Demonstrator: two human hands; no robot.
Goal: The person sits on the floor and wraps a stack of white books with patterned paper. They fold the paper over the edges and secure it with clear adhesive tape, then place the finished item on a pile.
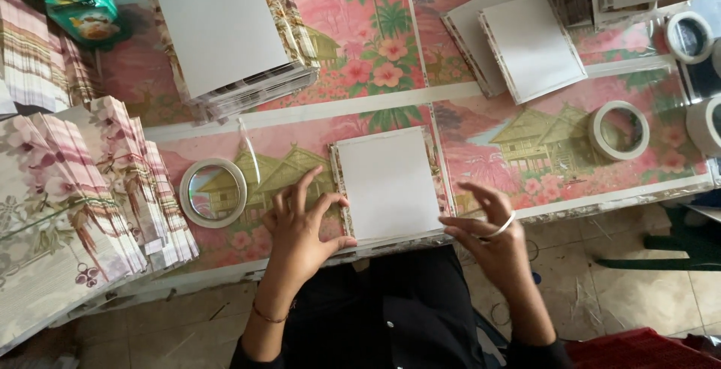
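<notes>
Near edge of worktop: a white card [388,183] with a patterned border lies flat at the near rim of the worktop [481,99], its near side at or just over that rim.
Left hand [300,226]: fingers spread, thumb and fingertips touching the card's left edge; nothing is clamped.
Right hand [492,234]: fingers loosely apart just beside the card's near right corner; a ring of white tape [502,226] sits round the fingers; whether the card is touched cannot be told.
Risk, slip: the card could be pushed off the near rim to the floor [646,294] if pressed from the left alone, since little is seen bracing it on the right.
Risk, tape: the ring could catch the card's corner and lift or skew it.
Risk, stack: the fanned stack of floral sheets [90,196] near left leans toward the rim and could be toppled by an elbow.
Edges: a tape roll [213,192] lies just left of the left hand; another roll [619,130] lies well apart, far right.
Open room: bare worktop is seen right of the card; the far side is crowded by a card pile [229,31].
</notes>
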